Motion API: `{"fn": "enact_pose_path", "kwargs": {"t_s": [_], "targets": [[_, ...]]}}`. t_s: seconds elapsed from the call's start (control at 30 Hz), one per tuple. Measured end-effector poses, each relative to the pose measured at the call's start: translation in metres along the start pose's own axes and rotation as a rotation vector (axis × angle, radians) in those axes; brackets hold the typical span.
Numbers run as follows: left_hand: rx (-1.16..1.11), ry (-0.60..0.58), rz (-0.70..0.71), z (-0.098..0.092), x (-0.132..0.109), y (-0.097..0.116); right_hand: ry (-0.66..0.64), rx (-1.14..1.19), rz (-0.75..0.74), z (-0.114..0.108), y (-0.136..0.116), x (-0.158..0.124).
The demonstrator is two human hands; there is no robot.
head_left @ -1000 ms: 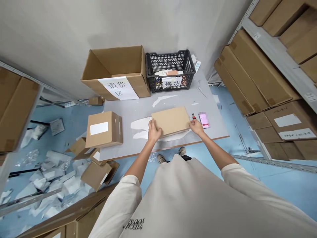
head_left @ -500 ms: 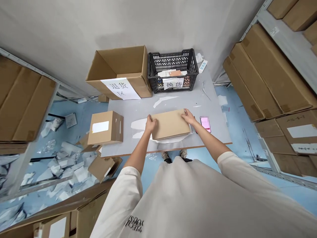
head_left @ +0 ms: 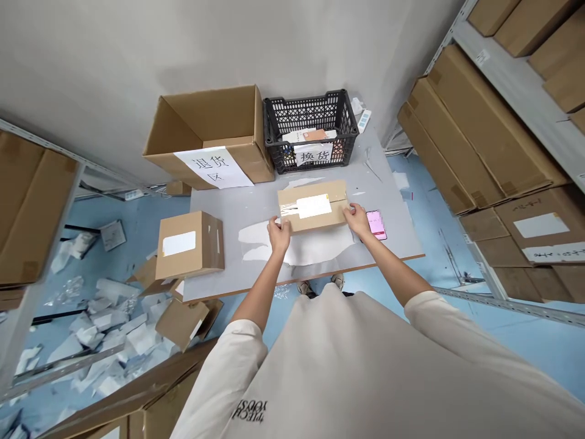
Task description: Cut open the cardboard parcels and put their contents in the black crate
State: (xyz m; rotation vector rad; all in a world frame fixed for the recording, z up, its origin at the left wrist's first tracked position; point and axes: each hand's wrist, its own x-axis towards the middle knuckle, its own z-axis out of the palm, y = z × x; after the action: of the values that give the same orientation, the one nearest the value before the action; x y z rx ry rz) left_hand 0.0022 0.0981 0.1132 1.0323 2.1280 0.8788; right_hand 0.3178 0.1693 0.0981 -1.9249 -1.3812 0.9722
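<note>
Between my hands is a flat cardboard box (head_left: 322, 222) with a white label (head_left: 314, 206) on the face now turned up. My left hand (head_left: 280, 234) grips its near left corner, and my right hand (head_left: 358, 218) grips its right end. Some of the fingers are hidden by the box. Beneath and in front of it, white paper-like sheets (head_left: 315, 249) are spread on the grey table (head_left: 219, 201). A phone (head_left: 376, 225) with a lit pink screen lies just right of my right hand.
A large open carton (head_left: 267, 161) and a black plastic crate (head_left: 311, 167) with items inside stand at the back, both bearing paper signs. A closed cardboard box (head_left: 189, 244) sits at the table's left. Shelves of cartons (head_left: 484, 128) flank the right; paper scraps (head_left: 109, 332) litter the floor at left.
The box has been turned over, from a plain face to the labelled face, and moved a little away from me. Both hands remain on it. The view has shifted slightly.
</note>
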Motion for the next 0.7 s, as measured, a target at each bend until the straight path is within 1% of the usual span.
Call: {"fn": "enact_pose_path", "kwargs": {"t_s": [0.1, 0.2, 0.3, 0.4, 0.47, 0.57, 0.7], "targets": [[0.035, -0.034, 0.001, 0.002, -0.010, -0.014, 0.021, -0.104, 0.077, 0.002, 0.013, -0.011], [0.101, -0.040, -0.004, 0.001, -0.015, -0.024, -0.012, -0.169, 0.147, 0.000, 0.021, -0.019], [0.144, -0.058, -0.009, -0.001, -0.014, -0.029, -0.041, -0.199, 0.185, -0.003, 0.023, -0.020], [0.138, -0.071, -0.002, 0.000, -0.009, -0.030, -0.056, -0.191, 0.207, -0.006, 0.019, -0.015], [0.131, -0.067, 0.024, 0.002, -0.004, -0.030, -0.069, -0.168, 0.211, -0.007, 0.017, -0.011], [0.129, -0.063, 0.076, 0.005, 0.005, -0.030, -0.060, -0.131, 0.176, -0.006, 0.016, -0.006], [0.086, -0.104, 0.120, 0.007, 0.020, -0.029, -0.035, -0.065, 0.102, -0.003, 0.017, 0.000]]}}
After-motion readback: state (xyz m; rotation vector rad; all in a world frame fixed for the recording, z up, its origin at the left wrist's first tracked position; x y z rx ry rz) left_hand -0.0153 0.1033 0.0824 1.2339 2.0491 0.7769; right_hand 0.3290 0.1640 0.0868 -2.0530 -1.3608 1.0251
